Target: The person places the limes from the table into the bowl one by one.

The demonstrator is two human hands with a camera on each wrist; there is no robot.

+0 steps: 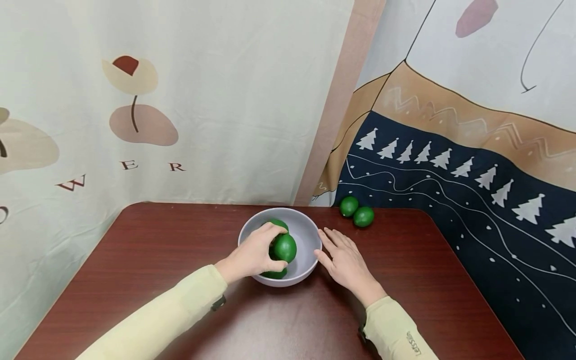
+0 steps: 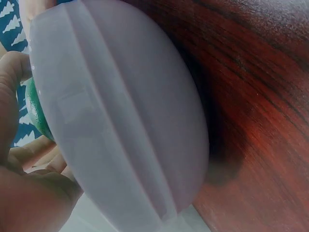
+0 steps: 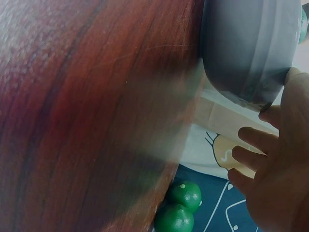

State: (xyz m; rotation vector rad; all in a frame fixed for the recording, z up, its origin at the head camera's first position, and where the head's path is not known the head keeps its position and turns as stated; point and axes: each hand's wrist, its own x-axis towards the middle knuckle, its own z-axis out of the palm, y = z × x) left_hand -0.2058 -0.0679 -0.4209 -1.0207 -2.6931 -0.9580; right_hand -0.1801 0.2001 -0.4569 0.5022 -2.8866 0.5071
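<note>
While a lime is resting in the left hand's grip, just below the middle of the head frame, a bowl is surrounding it in that view. The left hand is coming in from the lower left, its thumb curling below the lime and its fingers above. The right hand is reaching up from the lower right, its fingers stretching out; in the right wrist view, thumb and forefinger are touching the bowl and three fingers are spreading clear.

A rear lime and a front lime are lying in the bowl. The left hand is partly covering both; whether it is hiding more, I cannot tell. Right of centre, two outer limes are sitting together at the far edge of the table, making five limes showing, around one bowl. Pale curtain is filling the upper left.
</note>
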